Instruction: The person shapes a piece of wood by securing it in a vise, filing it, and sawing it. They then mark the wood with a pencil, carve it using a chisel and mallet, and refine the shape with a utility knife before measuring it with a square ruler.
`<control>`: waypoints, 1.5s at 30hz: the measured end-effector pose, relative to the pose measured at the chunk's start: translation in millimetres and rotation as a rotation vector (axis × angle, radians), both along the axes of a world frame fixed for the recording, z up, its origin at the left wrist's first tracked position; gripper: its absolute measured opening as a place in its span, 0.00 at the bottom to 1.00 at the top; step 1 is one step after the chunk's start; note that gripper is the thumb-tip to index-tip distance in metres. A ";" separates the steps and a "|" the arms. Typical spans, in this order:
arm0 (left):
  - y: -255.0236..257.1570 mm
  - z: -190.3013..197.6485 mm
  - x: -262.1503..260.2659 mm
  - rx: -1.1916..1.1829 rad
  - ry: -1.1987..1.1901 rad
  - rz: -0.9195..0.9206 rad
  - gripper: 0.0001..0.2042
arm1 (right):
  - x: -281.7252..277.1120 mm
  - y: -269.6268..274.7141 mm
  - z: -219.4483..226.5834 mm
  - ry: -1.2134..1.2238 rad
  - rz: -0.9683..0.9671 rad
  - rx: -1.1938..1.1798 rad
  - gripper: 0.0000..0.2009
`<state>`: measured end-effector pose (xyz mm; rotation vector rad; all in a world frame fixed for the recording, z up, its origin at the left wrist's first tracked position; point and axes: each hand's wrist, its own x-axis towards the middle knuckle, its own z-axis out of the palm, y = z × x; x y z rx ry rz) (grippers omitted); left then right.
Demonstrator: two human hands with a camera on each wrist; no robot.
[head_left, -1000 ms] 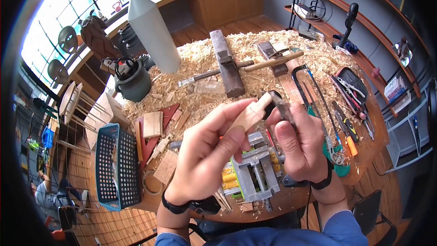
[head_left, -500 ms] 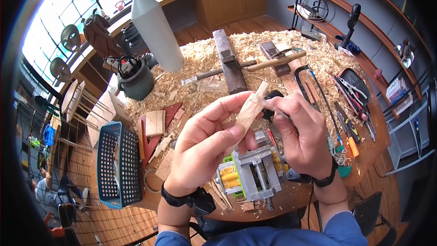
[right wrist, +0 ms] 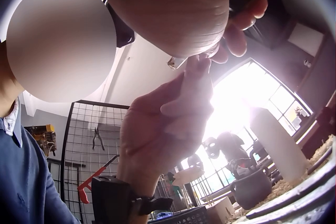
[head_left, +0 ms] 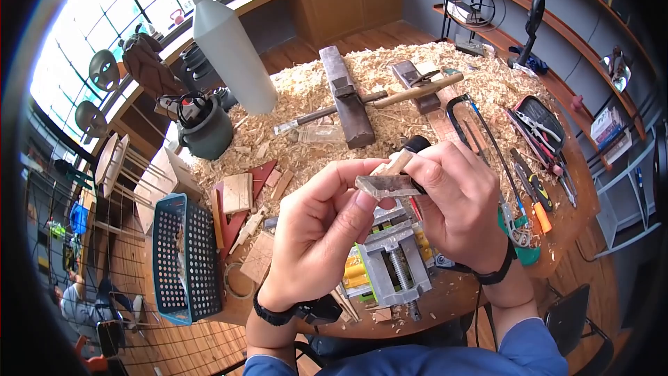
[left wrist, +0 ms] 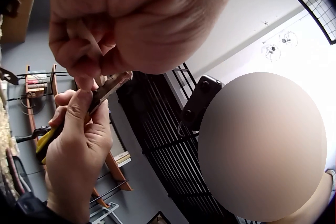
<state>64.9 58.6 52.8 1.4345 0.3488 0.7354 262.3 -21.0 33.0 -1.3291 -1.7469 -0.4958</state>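
My left hand [head_left: 313,237] pinches a small carved piece of pale wood [head_left: 397,163], its thumb at the near end. The right hand [head_left: 456,205] grips a knife with a black and yellow handle [left wrist: 48,142]. The broad flat blade [head_left: 386,186] lies across the wood and covers most of it in the head view, its end close to my left thumb. Both hands are close together above a grey metal vise [head_left: 393,257] at the near side of the table. In the right wrist view the fingertips of both hands meet, and the wood is mostly hidden.
Wood shavings [head_left: 299,87] cover the table's far half, with wooden planes [head_left: 344,97] and a hammer [head_left: 417,90] on them. A perforated basket [head_left: 184,257] stands left, beside wood offcuts [head_left: 237,193]. To the right lie a coping saw [head_left: 487,146], pliers and an orange-handled screwdriver [head_left: 541,217].
The wood has gone from upright to tilted, away from my face. The knife blade has turned flat and now extends left across the wood toward my left thumb.
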 end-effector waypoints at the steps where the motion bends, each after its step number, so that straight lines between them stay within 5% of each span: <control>1: -1.4 0.7 0.9 -0.006 0.006 0.015 0.16 | 0.1 -0.6 -0.2 -0.016 -0.013 -0.013 0.18; 5: -5.9 -9.4 7.1 0.058 0.009 0.082 0.15 | -1.5 1.1 -4.3 -0.052 -0.079 -0.075 0.17; 7: -6.3 -18.2 11.1 0.288 0.025 0.151 0.14 | -3.0 5.6 -11.7 -0.024 -0.049 -0.056 0.16; 12: -14.7 -15.5 15.1 0.121 -0.025 0.104 0.14 | -6.0 3.9 -12.9 0.013 -0.021 -0.053 0.14; 19: -22.1 -3.8 10.6 0.015 -0.056 0.069 0.13 | 1.0 1.1 -3.2 0.532 -0.154 0.018 0.06; 23: -14.1 -3.7 9.2 -0.113 -0.077 0.033 0.14 | -4.5 -10.3 -0.8 0.784 0.127 -0.145 0.09; 26: -5.8 -6.7 2.9 -0.287 -0.201 -0.091 0.15 | -5.7 -13.1 -6.3 0.729 0.273 -0.142 0.14; 30: -6.8 3.6 -2.3 -0.453 -0.233 -0.099 0.14 | -2.4 -12.7 -0.4 0.528 0.196 -0.104 0.14; 36: -2.5 1.1 -2.8 -0.480 -0.285 -0.165 0.16 | -4.1 -12.9 4.1 0.505 0.298 -0.160 0.23; 41: -10.7 5.0 4.3 -0.347 -0.156 -0.005 0.19 | -11.9 -20.3 1.7 0.693 0.319 -0.255 0.13; 45: -13.4 2.6 5.6 -0.233 -0.124 -0.019 0.18 | -10.7 -18.2 4.1 0.578 0.273 -0.242 0.07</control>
